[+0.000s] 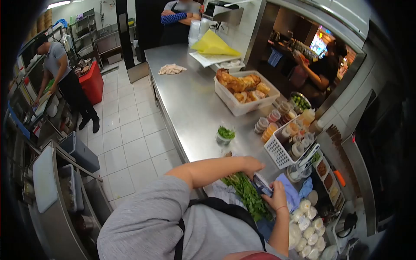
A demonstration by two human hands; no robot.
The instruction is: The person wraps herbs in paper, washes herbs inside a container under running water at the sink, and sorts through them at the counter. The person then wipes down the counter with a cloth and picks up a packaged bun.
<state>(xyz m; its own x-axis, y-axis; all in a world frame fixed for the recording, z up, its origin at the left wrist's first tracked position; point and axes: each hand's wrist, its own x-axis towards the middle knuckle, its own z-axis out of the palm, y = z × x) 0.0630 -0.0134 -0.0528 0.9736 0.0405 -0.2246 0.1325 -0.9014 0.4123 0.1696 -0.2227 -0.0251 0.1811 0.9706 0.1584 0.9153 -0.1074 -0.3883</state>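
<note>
My left hand [252, 166] reaches across the counter's near end, its fingers bent down at the upper end of a small dark and silvery item [262, 184]. My right hand [277, 198] grips the lower end of that item, thumb and fingers closed round it. What the item is cannot be made out. Just left of it, a long bunch of leafy green herbs [249, 195] lies close to my body, partly under my left forearm. A blue-violet cloth [289, 190] is right beside my right hand. Further up stands a small tub of chopped greens [225, 135].
On the steel counter [182, 104] are a tub of roasted meat [247, 95], a white basket of sauce containers [284, 149], a crumpled cloth [172, 69] and wrapped white rounds [308, 225]. A person [65, 73] works at the left; others stand behind the counter and beyond the hatch.
</note>
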